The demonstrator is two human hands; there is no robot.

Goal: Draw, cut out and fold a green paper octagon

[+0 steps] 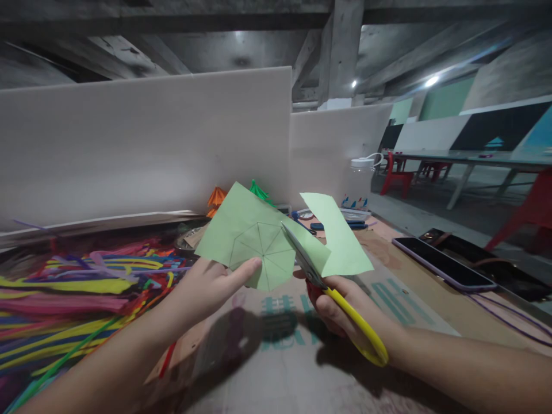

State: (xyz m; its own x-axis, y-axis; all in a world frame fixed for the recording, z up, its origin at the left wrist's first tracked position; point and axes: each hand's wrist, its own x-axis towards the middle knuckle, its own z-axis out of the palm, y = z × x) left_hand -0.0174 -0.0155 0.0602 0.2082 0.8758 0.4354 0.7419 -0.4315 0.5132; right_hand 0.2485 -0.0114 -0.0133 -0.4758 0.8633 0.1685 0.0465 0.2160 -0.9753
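My left hand (224,282) pinches a sheet of green paper (228,224), its thumb on top and the fingers mostly hidden beneath. On the sheet is a drawn polygon divided by lines running from its middle. My right hand (340,305) is closed round the yellow handles of a pair of scissors (357,328). The scissors' blades lie at the paper's right part, beside the polygon's outline. A partly cut strip of the same paper (345,236) sticks out to the right above my right hand. The lower edge near the polygon is cut away.
Colourful pipe cleaners (86,299) lie heaped at the left. Orange (217,198) and green (261,192) folded paper pieces stand behind the sheet. A clear bottle (360,184) is at the back right, a phone (442,263) nearer on the right. White panels (146,144) close off the back.
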